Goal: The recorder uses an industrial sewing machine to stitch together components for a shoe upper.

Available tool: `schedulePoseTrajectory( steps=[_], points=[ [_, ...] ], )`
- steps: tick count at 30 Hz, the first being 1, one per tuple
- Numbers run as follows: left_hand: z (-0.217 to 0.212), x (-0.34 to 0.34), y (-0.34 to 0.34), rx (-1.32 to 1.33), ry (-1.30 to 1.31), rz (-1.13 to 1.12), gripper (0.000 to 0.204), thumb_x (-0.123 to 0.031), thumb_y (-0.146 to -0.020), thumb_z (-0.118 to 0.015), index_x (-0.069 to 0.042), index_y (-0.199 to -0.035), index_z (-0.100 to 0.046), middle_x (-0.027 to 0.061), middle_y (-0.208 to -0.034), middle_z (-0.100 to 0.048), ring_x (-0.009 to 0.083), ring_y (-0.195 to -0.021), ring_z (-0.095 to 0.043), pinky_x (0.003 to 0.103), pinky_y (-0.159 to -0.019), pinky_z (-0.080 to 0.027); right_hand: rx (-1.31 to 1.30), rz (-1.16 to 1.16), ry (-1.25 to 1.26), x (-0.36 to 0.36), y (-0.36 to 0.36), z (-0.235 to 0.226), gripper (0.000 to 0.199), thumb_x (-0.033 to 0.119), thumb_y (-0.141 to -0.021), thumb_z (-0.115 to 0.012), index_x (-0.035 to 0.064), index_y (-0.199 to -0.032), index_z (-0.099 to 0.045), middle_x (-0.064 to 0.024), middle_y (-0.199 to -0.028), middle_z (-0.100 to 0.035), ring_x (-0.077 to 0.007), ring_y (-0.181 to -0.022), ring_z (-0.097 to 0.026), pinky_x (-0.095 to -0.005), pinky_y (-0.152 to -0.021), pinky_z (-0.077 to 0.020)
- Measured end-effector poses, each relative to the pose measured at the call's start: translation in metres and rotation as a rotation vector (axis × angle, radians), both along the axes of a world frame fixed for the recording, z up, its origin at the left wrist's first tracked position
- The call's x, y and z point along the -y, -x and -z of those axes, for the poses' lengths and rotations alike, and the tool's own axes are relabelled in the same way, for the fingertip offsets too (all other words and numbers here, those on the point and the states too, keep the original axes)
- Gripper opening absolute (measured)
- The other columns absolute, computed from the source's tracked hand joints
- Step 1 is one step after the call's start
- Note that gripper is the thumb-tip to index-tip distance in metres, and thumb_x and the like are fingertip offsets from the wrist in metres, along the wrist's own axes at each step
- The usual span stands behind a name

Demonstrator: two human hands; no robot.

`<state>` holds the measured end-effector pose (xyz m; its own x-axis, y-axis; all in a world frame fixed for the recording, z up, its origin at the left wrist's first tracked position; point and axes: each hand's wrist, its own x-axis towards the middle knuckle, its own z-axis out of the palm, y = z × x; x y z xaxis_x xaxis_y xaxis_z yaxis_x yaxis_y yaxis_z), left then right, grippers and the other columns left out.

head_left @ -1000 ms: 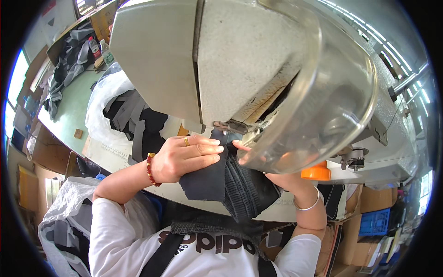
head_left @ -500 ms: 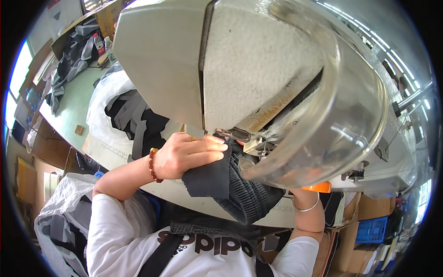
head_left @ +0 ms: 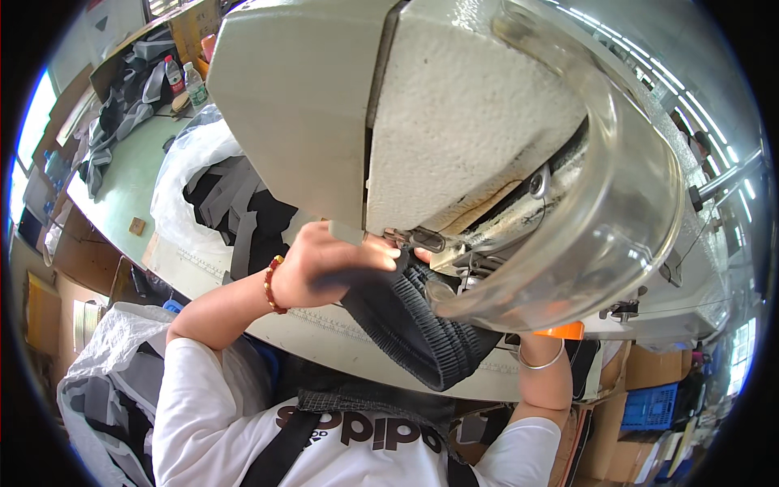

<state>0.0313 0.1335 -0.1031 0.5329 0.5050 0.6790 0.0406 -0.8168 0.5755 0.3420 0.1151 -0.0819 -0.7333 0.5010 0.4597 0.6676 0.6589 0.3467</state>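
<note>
Beneath the white head of a sewing machine (head_left: 479, 122), my left hand (head_left: 320, 260) is partly smeared by motion. Its fingertips pinch the edge of a dark gathered elastic fabric band (head_left: 434, 349) close to the presser foot (head_left: 422, 238). The band hangs in a loop toward me over the table's near edge. My right forearm (head_left: 542, 381), with a silver bangle, reaches up at the band's right end. Most of that hand is hidden behind the clear curved guard (head_left: 600, 235); a fingertip shows beside the foot, but whose hand it belongs to is unclear.
Left of the machine, a white plastic bag (head_left: 174, 195) holds dark and grey fabric pieces. Two bottles (head_left: 195, 85) and more cloth lie at the back left. A ruler strip (head_left: 324, 322) runs along the table. At right stand cardboard boxes and a blue crate (head_left: 649, 406).
The flat dark flap below my left hand has turned out of view, showing the band's loop. The left hand has tilted and blurred. A metal lever now shows in the machine's slot.
</note>
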Motion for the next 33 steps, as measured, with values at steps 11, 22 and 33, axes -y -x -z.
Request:
schedulePoseTrajectory(
  steps=[11, 22, 33],
  points=[
    [0.010, -0.010, 0.008, 0.147, 0.285, 0.153, 0.016, 0.008, -0.090, -0.070, 0.001, -0.103, -0.077, 0.0169, -0.111, -0.079, 0.0303, -0.109, -0.076, 0.042, -0.096, -0.059, 0.945, 0.158, -0.880, 0.010, 0.009, -0.018, 0.013, 0.011, -0.094, -0.054, 0.0103, -0.081, -0.051, -0.0049, -0.075, -0.051, -0.0188, -0.068, -0.060, -0.0312, -0.064, -0.0473],
    [0.004, -0.015, 0.004, 0.043, 0.003, 0.174, 0.032, -0.012, -0.080, -0.084, -0.001, -0.110, -0.078, 0.0158, -0.112, -0.079, 0.0345, -0.108, -0.076, 0.043, -0.096, -0.059, 0.933, 0.202, -0.884, 0.032, 0.022, -0.020, 0.023, 0.008, -0.091, -0.052, 0.0113, -0.069, -0.049, -0.0037, -0.060, -0.047, -0.0167, -0.054, -0.057, -0.0306, -0.054, -0.0450],
    [-0.005, -0.025, 0.014, -0.113, 0.002, 0.225, 0.036, -0.025, -0.085, -0.080, 0.000, -0.111, -0.078, 0.0180, -0.117, -0.078, 0.0353, -0.112, -0.075, 0.044, -0.099, -0.058, 0.005, -0.036, -0.035, 0.018, 0.003, -0.007, 0.019, 0.008, -0.093, -0.053, 0.0058, -0.075, -0.059, -0.0121, -0.069, -0.064, -0.0190, -0.057, -0.062, -0.0323, -0.056, -0.0479]
  ],
)
